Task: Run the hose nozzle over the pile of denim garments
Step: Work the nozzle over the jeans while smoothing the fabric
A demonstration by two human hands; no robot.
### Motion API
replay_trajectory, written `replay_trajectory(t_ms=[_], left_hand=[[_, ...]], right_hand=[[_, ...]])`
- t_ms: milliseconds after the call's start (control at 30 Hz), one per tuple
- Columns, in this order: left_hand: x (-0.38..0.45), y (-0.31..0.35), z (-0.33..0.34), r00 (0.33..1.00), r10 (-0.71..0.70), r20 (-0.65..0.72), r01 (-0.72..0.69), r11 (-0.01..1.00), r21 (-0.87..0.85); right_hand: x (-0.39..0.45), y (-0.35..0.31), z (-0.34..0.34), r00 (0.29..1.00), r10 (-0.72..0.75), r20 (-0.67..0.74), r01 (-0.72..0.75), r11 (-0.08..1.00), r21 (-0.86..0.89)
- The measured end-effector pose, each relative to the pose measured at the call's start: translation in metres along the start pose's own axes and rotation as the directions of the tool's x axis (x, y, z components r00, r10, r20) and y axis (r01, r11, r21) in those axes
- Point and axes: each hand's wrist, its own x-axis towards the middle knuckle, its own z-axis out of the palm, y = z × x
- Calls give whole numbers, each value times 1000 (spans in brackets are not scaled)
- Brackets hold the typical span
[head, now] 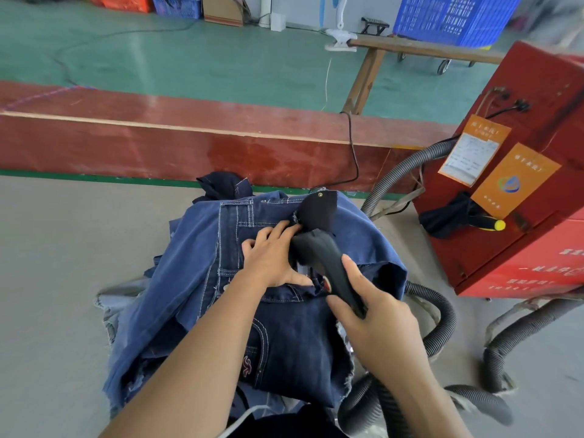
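Gripping the nozzle, R hand angles its long axis up-left, tip on the denim pile; L hand presses flat, fingers straight.

Both bare forearms reach forward and down, side by side. The left hand lies flat, palm down, fingers spread and straight, pressing. The right hand is curled in a grip, thumb up along one side, fingers wrapped beneath.

Bare forearms, no sleeves, gloves.
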Motion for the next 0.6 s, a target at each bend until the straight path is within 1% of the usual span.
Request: replay_trajectory(t_ms=[100, 200, 267, 333, 400, 467, 533, 600], left_hand=[[-1, 1, 0, 1000, 2, 18, -2, 1000, 11], [0, 0, 0, 1000, 2, 23, -2, 1000, 1], [0, 0, 0, 1000, 5, 22, -4, 1000, -8], [-2, 0, 0, 1000, 4, 20, -4, 1000, -22], [-2, 0, 1, 1000, -1, 17, 2, 999, -36], [-1, 0, 2, 1000, -4, 14, 5, 999, -45], [-1, -1, 2, 1000, 0, 10, 0, 999, -40], [-1, -2, 0, 1000, 15, 25, -15, 1000, -12]], right_hand=[[-17, 8, -11, 997, 44, -71, -36, 994, 108], [-35, 15, -17, 987, 84, -136, -73, 994, 84], [-41, 18, -17, 988, 94, -126, -88, 995, 54], [-41, 15, -14, 993, 82, -82, -82, 997, 0], [-37, 8, -8, 999, 43, -24, -45, 995, -89], [-30, 3, -6, 1000, 26, -3, -26, 993, -113], [-26, 3, -11, 999, 33, -14, -34, 999, -37], [-28, 10, -20, 995, 72, -75, -64, 993, 100]])
